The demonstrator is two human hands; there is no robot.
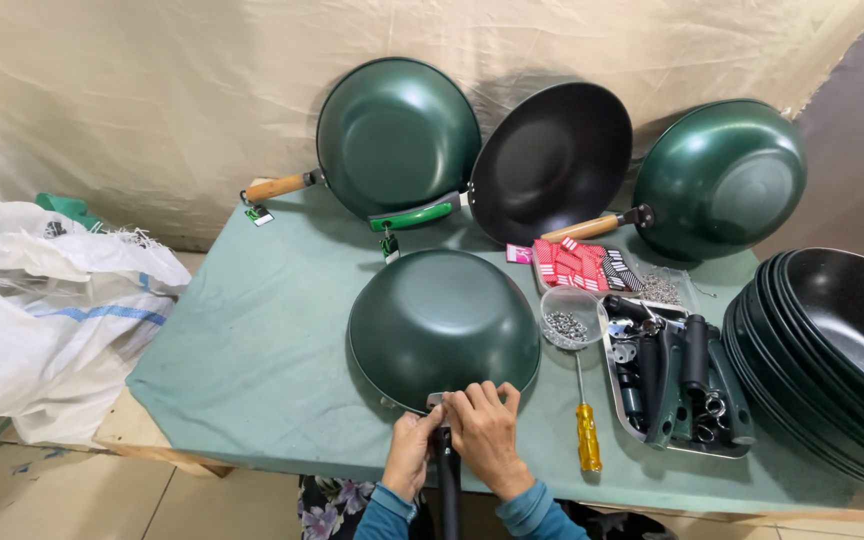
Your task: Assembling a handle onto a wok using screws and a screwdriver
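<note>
Hands meet at the near rim of an upturned green wok (442, 325), which sits dome-up near the middle of the green table (252, 350). The left hand (410, 452) curls around a black handle (448, 480) pointing toward the near edge; the right hand (485, 430) presses its fingers together onto the small metal bracket where handle meets rim. Seating this joint well likely means keeping the handle in line with the bracket and the wok flat so it cannot rock. The wok's shell is glossy dark green with a flattened base. To its right lie a clear cup of screws (570, 322), a yellow-handled screwdriver (586, 430) and a tray of black handles (677, 375). Finished woks lean against the far cloth.
</note>
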